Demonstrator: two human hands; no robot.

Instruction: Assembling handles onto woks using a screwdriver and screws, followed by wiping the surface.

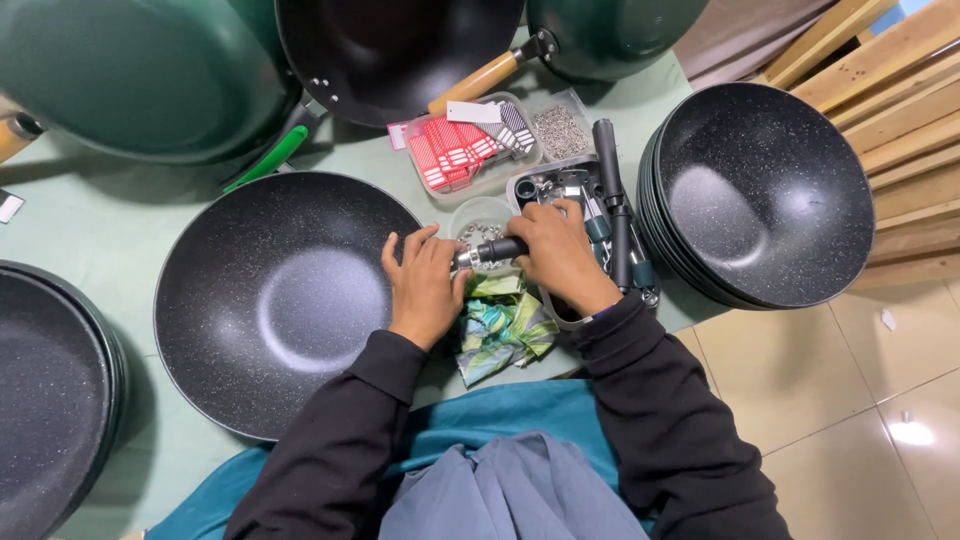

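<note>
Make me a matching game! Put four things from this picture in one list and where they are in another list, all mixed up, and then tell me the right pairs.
Things:
1. Speckled black wok
2. Stack of black woks
3. Red and white tags
4. Green patterned cloth

Places:
A. In a clear tray near the top of the table
B. On the right end of the table
C. Under the left hand, in front of the person
D. Below both hands, at the table's near edge

Pairs: 1-C, 2-B, 3-A, 4-D
</note>
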